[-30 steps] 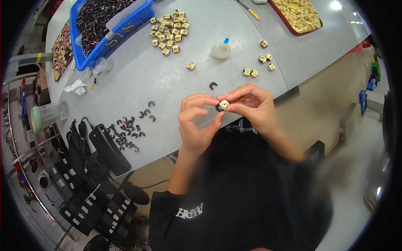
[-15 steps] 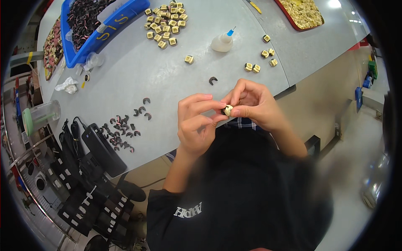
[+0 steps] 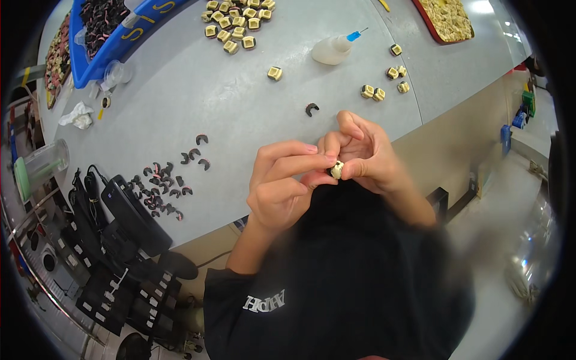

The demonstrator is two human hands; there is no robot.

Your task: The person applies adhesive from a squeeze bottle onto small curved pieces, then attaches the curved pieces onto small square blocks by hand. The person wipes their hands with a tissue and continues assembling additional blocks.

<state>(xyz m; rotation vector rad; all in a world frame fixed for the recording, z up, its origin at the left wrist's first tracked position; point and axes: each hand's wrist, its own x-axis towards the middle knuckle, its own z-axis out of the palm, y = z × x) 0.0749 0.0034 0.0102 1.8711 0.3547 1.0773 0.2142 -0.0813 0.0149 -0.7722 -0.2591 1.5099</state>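
A small cream-and-black block-like piece (image 3: 337, 170) is held between my two hands, just off the table's near edge. My left hand (image 3: 283, 183) pinches its dark side between thumb and fingertips. From the other side, my right hand (image 3: 371, 157) grips it by the thumb and a bent finger, with the index finger curled up and away. The fingers cover part of the piece. Beyond my hands a single black C-shaped part (image 3: 312, 110) lies on the grey table (image 3: 240, 114). A similar finished-looking cream-and-black block (image 3: 275, 73) rests farther off.
A white squeeze bottle (image 3: 332, 50) with a blue needle tip stands ahead. Cream-and-black blocks (image 3: 237, 21) cluster at the far side, several more at right (image 3: 373, 92). Black C-shaped parts (image 3: 162, 187) are scattered left. A blue bin (image 3: 80, 54) and a red tray (image 3: 433, 33) hold parts.
The view has shifted, so the table's things sit elsewhere in the picture. My right index finger has lifted away from the piece, which both hands still hold.
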